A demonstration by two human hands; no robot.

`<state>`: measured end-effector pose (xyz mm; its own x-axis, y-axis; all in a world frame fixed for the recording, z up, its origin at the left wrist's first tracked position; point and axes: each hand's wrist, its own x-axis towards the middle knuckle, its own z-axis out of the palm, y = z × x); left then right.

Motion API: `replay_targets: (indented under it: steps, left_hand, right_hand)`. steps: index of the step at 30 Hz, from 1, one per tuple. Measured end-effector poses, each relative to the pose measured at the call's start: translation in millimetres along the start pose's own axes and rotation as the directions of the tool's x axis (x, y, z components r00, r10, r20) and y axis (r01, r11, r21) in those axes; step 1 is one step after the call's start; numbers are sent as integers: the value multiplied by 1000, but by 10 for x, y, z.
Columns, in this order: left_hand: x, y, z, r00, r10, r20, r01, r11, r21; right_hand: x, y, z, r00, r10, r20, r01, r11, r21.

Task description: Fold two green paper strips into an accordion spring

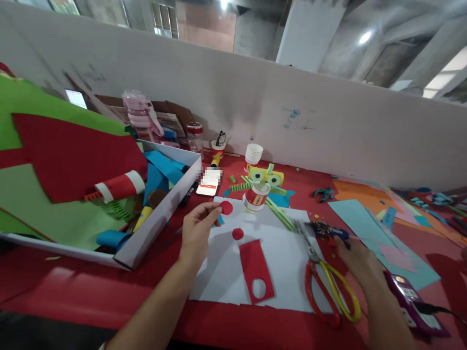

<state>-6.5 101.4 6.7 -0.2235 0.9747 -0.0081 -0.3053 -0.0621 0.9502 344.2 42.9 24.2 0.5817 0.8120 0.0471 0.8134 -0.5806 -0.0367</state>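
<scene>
My left hand (199, 228) pinches a small red paper circle (226, 208) over the white sheet (222, 272). A second red disc (238, 234) lies on that sheet, beside a red paper strip (255, 265) with a round hole cut near one end. At the right, my right hand (355, 260) is closed around what looks like a blue glue gun (339, 233), its dark tip pointing left; motion blurs the fingers. Scissors (314, 255) with red and yellow handles lie open between the hands. Behind the sheet stands a paper-cup figure (256, 197) with big eyes and green folded arms.
A white box (160, 218) of coloured paper pieces stands at the left. Stacked cups (253, 154), a phone (209, 182) and a jar (195, 136) are farther back. Coloured sheets (365, 214) and a purple device (416, 301) with a black cord lie at the right.
</scene>
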Motion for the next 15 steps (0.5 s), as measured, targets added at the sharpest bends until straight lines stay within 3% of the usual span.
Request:
replay_targets:
  steps: [2, 4, 6, 8, 9, 12, 13, 15]
  left_hand:
    - [-25, 7, 3, 998, -48, 44, 45, 996, 81]
    - [-87, -2, 39, 993, -77, 92, 60, 983, 175]
    - [-167, -18, 93, 990, -80, 116, 56, 979, 194]
    - [-248, -29, 147, 985, -96, 146, 74, 986, 147]
    - [-286, -28, 171, 981, -111, 162, 92, 988, 120]
    - [-389, 4, 230, 968, -152, 202, 137, 987, 86]
    - [-420, 23, 245, 964, -163, 210, 148, 985, 84]
    - [-483, 66, 271, 960, -180, 215, 166, 983, 82]
  right_hand:
    - [-116, -89, -6, 998, 8, -56, -12, 998, -67]
    - [-268, -216, 17, 963, -39, -266, 28, 999, -43]
    - [-458, -385, 63, 845, -207, -494, 276, 958, 71]
    - [-672, -586, 118, 673, -450, -587, 635, 758, 147]
    - [-778, -691, 142, 595, -511, -621, 736, 657, 164]
    - [-1026, -975, 177, 374, -627, -683, 884, 464, 57]
    - [-1073, -1044, 175, 325, -657, -681, 908, 417, 32]
    - [-1114, -1135, 150, 280, -662, -695, 924, 382, 8]
